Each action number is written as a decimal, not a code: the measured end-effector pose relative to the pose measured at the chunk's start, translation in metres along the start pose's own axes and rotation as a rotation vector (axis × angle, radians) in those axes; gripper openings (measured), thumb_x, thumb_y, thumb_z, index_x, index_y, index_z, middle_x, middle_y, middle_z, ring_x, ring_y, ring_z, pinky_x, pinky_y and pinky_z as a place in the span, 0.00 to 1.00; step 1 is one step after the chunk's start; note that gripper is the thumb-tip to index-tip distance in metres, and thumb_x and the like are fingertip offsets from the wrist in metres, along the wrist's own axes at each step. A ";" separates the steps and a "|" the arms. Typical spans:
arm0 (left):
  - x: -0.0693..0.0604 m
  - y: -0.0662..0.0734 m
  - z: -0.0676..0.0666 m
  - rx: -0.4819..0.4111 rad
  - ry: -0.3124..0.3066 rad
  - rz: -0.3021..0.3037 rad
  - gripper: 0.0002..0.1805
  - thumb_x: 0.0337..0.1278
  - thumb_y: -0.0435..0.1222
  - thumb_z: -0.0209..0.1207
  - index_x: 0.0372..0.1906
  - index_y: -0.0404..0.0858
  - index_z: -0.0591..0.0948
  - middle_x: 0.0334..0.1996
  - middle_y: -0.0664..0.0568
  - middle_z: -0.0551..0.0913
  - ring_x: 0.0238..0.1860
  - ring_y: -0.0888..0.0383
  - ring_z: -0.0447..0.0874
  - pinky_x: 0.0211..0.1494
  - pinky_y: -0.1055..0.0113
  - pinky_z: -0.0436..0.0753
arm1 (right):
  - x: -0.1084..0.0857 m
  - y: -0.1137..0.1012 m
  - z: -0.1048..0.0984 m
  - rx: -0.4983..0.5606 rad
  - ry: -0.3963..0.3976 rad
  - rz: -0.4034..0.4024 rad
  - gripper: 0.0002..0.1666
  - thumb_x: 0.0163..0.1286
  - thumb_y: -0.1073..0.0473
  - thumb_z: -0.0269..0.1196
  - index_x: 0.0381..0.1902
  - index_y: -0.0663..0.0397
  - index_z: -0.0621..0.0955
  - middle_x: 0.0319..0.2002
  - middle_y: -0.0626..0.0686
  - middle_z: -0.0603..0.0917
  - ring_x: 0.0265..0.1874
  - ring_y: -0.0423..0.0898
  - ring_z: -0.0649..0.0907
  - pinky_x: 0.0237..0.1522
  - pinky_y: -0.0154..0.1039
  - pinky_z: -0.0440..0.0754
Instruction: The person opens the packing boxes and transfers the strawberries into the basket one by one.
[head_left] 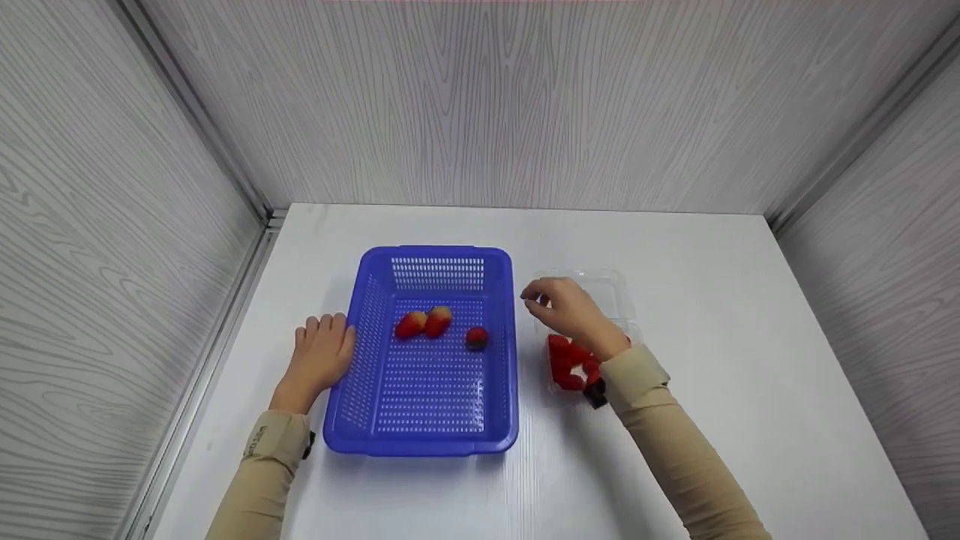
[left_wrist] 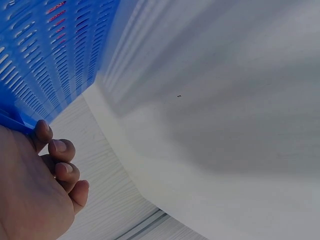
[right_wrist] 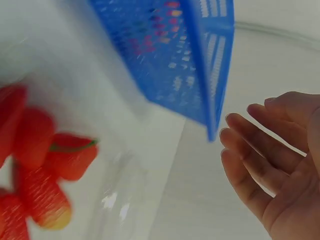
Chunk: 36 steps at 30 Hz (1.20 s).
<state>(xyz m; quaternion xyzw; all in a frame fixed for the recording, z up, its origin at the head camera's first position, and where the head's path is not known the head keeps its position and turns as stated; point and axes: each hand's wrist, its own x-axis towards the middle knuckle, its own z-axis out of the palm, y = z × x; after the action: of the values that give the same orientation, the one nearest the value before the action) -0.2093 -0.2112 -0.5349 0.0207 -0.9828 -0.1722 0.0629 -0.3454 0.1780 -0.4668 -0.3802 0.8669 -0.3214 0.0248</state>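
A blue plastic basket (head_left: 431,405) with slotted walls stands left of the table's middle, with three strawberries (head_left: 438,321) on its floor. My left hand (head_left: 325,352) holds its left rim; the left wrist view shows the curled fingers (left_wrist: 60,146) close against the rim's edge. Past the basket's right rim hovers my right hand (head_left: 574,311), its fingers gently bent and nothing between them. Below that hand sits a clear plastic box (head_left: 604,289), lid folded back, holding several red strawberries (right_wrist: 35,137). My right wrist and sleeve partly hide the box.
The white table (head_left: 735,360) extends to the right of the box. Pale wood-grain panels (head_left: 480,105) rise behind and on both sides. A metal rail (head_left: 202,390) runs along the table's left edge.
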 end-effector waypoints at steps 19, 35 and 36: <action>0.000 -0.001 -0.001 -0.002 -0.006 0.004 0.16 0.75 0.40 0.40 0.40 0.30 0.69 0.34 0.39 0.70 0.38 0.40 0.64 0.43 0.46 0.61 | -0.071 0.060 0.039 0.001 -0.027 0.280 0.17 0.62 0.70 0.65 0.49 0.65 0.83 0.42 0.58 0.83 0.40 0.52 0.81 0.48 0.50 0.80; 0.001 0.000 -0.002 -0.010 -0.003 0.004 0.15 0.75 0.40 0.40 0.40 0.30 0.69 0.34 0.39 0.70 0.38 0.41 0.64 0.43 0.46 0.61 | -0.063 0.052 0.054 -0.061 -0.035 0.463 0.19 0.62 0.60 0.67 0.51 0.60 0.81 0.40 0.57 0.83 0.39 0.52 0.81 0.49 0.50 0.80; 0.001 0.000 -0.002 -0.010 -0.004 0.004 0.15 0.75 0.40 0.40 0.40 0.31 0.69 0.34 0.40 0.70 0.38 0.41 0.64 0.44 0.46 0.61 | -0.063 0.051 0.054 -0.072 -0.033 0.472 0.19 0.61 0.60 0.67 0.50 0.59 0.81 0.39 0.57 0.83 0.38 0.52 0.80 0.48 0.50 0.80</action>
<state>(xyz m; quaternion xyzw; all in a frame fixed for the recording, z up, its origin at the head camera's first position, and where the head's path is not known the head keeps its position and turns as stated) -0.2098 -0.2121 -0.5328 0.0180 -0.9821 -0.1772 0.0614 -0.3180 0.2173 -0.5520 -0.1726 0.9422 -0.2693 0.0997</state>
